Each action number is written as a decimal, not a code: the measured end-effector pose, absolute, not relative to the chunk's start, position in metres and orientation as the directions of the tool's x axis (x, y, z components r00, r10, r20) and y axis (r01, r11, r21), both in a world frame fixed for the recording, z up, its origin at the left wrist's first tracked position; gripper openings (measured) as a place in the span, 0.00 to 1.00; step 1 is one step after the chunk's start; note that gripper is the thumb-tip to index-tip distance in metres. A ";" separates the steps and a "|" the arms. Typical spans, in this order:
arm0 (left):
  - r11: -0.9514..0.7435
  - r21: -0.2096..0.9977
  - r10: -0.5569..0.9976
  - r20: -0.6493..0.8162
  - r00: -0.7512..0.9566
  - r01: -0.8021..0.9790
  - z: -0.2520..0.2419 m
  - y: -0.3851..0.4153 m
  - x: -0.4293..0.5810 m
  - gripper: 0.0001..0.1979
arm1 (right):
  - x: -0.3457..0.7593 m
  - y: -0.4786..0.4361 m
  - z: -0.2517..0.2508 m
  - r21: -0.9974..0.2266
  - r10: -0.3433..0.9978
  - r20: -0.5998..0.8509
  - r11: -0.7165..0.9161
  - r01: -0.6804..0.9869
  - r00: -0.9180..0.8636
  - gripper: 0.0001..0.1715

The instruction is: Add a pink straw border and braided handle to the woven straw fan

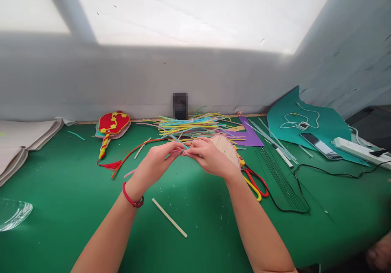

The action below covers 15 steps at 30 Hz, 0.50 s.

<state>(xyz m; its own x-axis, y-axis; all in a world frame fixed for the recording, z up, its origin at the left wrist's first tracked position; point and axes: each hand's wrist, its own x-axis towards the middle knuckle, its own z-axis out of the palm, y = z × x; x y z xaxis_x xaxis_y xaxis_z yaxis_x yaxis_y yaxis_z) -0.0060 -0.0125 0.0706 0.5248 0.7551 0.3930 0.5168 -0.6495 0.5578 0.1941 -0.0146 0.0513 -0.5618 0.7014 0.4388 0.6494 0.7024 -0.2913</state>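
My left hand, with a red cord bracelet on its wrist, is closed in a pinch over the middle of the table. My right hand meets it there, fingers also closed. A thin light-blue strip runs into both pinches; its lower end is hidden by the fingers. Just beyond the right hand lies a pale, ribbed, rounded panel with a pink edge, partly covered by that hand. A pile of thin coloured strips is spread behind both hands. Nearer to me, a cream stick rests on the green tabletop.
A red and yellow fan-shaped craft piece with a tassel lies left. To the right are scissors, dark thin rods, a marker, a phone and a power strip. A clear glass dish stands front left.
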 end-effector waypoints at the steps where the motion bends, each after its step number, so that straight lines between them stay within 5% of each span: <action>1: -0.648 0.568 0.757 0.405 0.513 0.507 0.070 -0.012 -0.006 0.10 | 0.194 -0.014 0.051 -0.290 0.700 0.439 0.704 0.649 -0.563 0.17; 15: -0.664 0.585 0.744 0.457 0.487 0.465 0.071 -0.012 -0.007 0.09 | 0.194 -0.013 0.049 -0.393 0.733 0.453 0.675 0.624 -0.508 0.17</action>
<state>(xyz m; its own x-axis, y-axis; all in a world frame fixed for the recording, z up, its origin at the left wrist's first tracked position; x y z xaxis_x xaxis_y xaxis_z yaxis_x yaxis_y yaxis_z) -0.0066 -0.0120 0.0707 0.4873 0.7439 0.4574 0.4646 -0.6644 0.5855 0.1936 -0.0130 0.0494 -0.5076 0.7332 0.4526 0.6243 0.6750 -0.3932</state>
